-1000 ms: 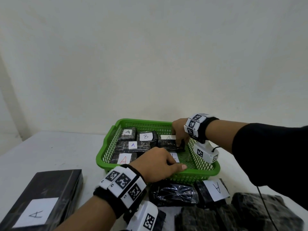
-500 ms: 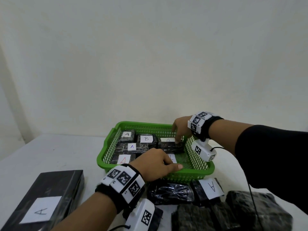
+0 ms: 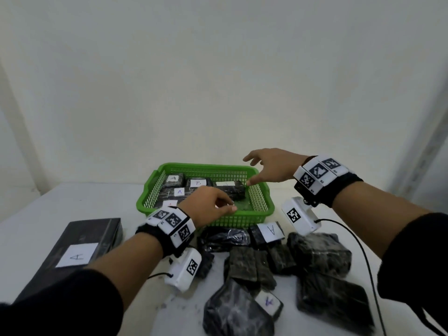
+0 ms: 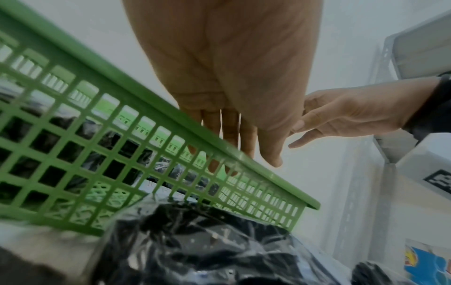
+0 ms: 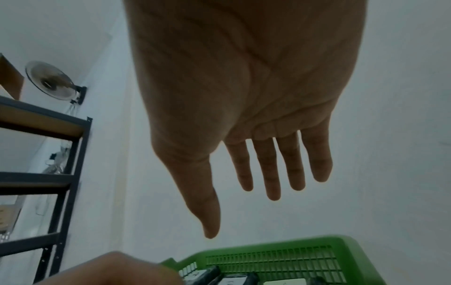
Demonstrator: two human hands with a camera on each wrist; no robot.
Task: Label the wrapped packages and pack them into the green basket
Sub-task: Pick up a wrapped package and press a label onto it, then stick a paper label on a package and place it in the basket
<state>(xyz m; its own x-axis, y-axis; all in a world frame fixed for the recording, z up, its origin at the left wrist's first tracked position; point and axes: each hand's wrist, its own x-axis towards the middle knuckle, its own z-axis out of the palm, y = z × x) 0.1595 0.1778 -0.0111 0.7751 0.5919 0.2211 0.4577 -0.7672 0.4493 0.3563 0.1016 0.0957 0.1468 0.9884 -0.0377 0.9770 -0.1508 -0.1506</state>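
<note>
Green plastic sits under both my hands. My right hand (image 3: 271,168) hangs spread and empty over the basket (image 3: 263,190) at 1 o'clock, free to grab more. My left hand (image 3: 208,207) reaches in with straight fingers; only its wrist view shows them inside. Packs (image 3: 317,255) wait at 6 o'clock.

The right hand (image 3: 271,167) rose out of the green basket (image 3: 260,204), where its fingers had rested on the package (image 3: 234,190) by the right wall, and hung above the far right corner with fingers spread and straight. The left hand (image 3: 208,207) lifted a little over the near rim, holding nothing. The head view drew back, showing more wrapped packages (image 3: 320,257) on the bench (image 3: 72,202).
</note>
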